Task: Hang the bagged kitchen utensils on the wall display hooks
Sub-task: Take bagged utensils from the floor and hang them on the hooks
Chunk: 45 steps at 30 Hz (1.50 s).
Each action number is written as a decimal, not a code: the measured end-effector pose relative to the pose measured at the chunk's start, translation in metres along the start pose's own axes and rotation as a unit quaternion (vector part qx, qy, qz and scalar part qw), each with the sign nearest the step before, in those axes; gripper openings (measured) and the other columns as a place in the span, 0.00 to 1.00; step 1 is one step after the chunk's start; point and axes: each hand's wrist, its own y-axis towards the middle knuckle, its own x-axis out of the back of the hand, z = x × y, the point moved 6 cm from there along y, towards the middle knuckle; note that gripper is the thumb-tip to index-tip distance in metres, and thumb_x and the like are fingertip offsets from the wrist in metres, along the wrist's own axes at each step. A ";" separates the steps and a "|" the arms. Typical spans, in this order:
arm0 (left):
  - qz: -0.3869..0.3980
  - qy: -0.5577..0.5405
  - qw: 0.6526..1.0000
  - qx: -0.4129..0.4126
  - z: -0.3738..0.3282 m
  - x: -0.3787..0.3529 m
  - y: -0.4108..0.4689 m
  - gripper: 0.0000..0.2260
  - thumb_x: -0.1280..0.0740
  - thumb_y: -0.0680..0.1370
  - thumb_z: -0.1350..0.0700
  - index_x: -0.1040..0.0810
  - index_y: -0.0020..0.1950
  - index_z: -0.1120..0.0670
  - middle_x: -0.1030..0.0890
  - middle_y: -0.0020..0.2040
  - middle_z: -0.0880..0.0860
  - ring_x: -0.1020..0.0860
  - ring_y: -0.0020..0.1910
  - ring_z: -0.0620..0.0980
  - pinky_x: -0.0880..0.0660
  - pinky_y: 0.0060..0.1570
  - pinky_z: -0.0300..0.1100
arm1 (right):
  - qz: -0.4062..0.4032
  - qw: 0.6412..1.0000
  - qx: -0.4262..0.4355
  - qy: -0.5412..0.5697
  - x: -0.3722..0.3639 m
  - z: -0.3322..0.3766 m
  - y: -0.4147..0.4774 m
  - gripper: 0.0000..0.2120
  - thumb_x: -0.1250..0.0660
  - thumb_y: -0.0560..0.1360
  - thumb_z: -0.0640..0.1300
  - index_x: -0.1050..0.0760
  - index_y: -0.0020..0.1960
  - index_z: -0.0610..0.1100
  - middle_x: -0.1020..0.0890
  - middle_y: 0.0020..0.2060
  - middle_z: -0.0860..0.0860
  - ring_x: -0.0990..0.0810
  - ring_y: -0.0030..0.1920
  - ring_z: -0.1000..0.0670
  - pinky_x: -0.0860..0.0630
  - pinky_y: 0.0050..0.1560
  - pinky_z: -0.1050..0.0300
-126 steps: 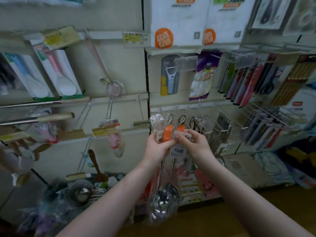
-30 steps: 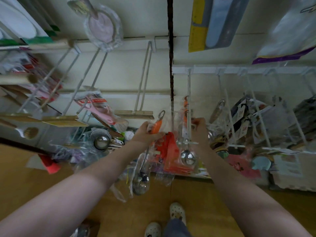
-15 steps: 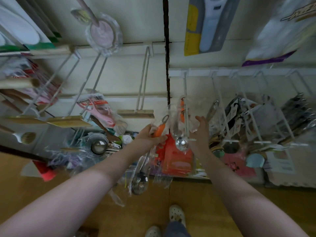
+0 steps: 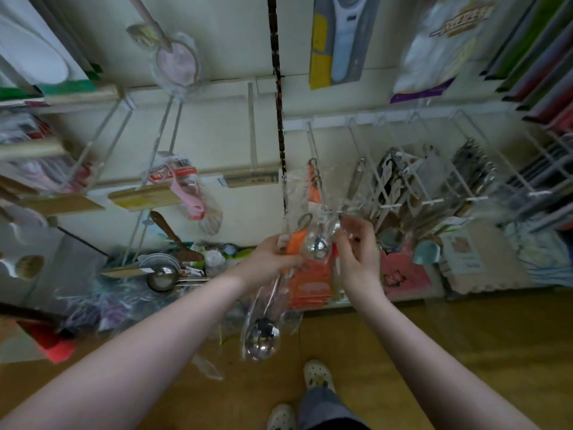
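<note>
My left hand [image 4: 273, 259] grips the orange handle of a bagged steel ladle [image 4: 263, 336], whose bowl hangs down in clear plastic. A second bagged orange-handled ladle [image 4: 314, 193] hangs on a white wire hook [image 4: 314, 156] just above, its bowl between my hands. My right hand [image 4: 361, 252] is just right of that bowl with fingers loosely curled, holding nothing that I can make out. The hook's tip lies a little above both hands.
More white wire hooks [image 4: 412, 169] carry bagged utensils to the right. An empty hook with a wooden price tag [image 4: 251, 178] sits left of the dark wall seam. Steel ladles [image 4: 162, 276] and packets lie on the low shelf; wooden floor below.
The right hand has come off the hung ladle bag and drawn back toward me. The left hand has lifted its ladle's handle closer to the hook's tip.
</note>
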 end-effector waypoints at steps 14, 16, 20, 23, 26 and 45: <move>-0.035 -0.119 0.982 -0.141 -0.067 -0.020 -0.042 0.22 0.30 0.71 0.70 0.30 0.57 0.49 0.20 0.50 0.53 0.17 0.41 0.42 0.23 0.38 0.35 | 0.099 0.989 0.064 0.090 -0.009 0.079 -0.031 0.03 0.36 0.78 0.39 0.24 0.47 0.43 0.20 0.37 0.51 0.20 0.38 0.58 0.24 0.39 0.63; -0.046 -0.136 0.979 -0.147 -0.072 -0.020 -0.043 0.25 0.28 0.69 0.69 0.33 0.56 0.47 0.23 0.56 0.56 0.19 0.43 0.44 0.24 0.37 0.34 | 0.105 0.988 0.056 0.101 -0.008 0.079 -0.033 0.04 0.36 0.77 0.40 0.24 0.45 0.40 0.21 0.37 0.48 0.21 0.38 0.55 0.24 0.38 0.61; -0.016 -0.173 0.974 -0.143 -0.072 -0.022 -0.044 0.40 0.27 0.63 0.65 0.40 0.70 0.49 0.24 0.60 0.59 0.19 0.48 0.49 0.23 0.40 0.36 | 0.122 0.983 0.037 0.135 -0.008 0.077 -0.034 0.04 0.35 0.77 0.42 0.23 0.50 0.43 0.18 0.40 0.49 0.18 0.42 0.52 0.22 0.42 0.60; -0.001 -0.241 0.961 -0.138 -0.070 -0.022 -0.045 0.31 0.31 0.64 0.67 0.33 0.64 0.49 0.22 0.54 0.60 0.19 0.44 0.49 0.24 0.39 0.39 | 0.124 0.977 0.012 0.172 -0.009 0.074 -0.033 0.07 0.36 0.77 0.41 0.27 0.54 0.42 0.19 0.41 0.51 0.18 0.41 0.55 0.23 0.41 0.62; -0.005 -0.319 0.940 -0.120 -0.069 -0.021 -0.046 0.23 0.35 0.64 0.60 0.28 0.59 0.53 0.21 0.50 0.56 0.20 0.47 0.51 0.24 0.42 0.42 | 0.135 0.976 0.021 0.170 -0.013 0.074 -0.032 0.06 0.36 0.75 0.45 0.27 0.50 0.45 0.20 0.41 0.53 0.19 0.43 0.55 0.23 0.45 0.59; -0.108 -0.287 0.951 0.030 -0.022 -0.013 -0.020 0.17 0.47 0.82 0.46 0.22 0.51 0.55 0.18 0.42 0.55 0.20 0.39 0.51 0.25 0.41 0.43 | 0.123 0.985 0.036 0.115 -0.018 0.046 -0.014 0.09 0.37 0.78 0.37 0.28 0.40 0.44 0.27 0.29 0.57 0.28 0.31 0.58 0.29 0.35 0.66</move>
